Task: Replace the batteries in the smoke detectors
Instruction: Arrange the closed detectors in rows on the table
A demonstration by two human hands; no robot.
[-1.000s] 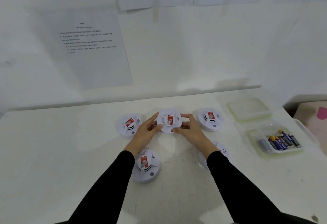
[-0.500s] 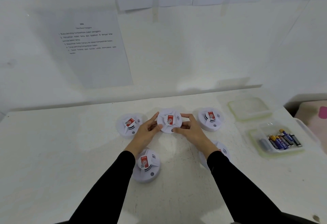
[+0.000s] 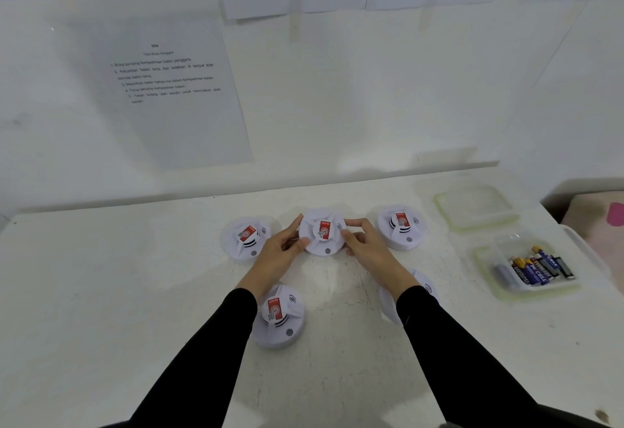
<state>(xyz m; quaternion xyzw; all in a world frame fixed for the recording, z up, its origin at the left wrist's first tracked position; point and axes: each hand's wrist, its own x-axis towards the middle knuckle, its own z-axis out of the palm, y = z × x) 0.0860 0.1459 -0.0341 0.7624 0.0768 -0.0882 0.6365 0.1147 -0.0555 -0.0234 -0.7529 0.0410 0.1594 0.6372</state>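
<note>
The centre smoke detector (image 3: 322, 232) lies flat, face up, at the back middle of the table (image 3: 135, 292), red label running away from the person, button at the near edge. Four other detectors (image 3: 243, 239) flank it, the near-right one partly hidden by the right sleeve (image 3: 456, 343); a container (image 3: 540, 290) of batteries (image 3: 537, 267) stands well to the right. The left hand (image 3: 277, 255) and right hand (image 3: 368, 252) grip its rim from opposite sides, fingers curled.
</note>
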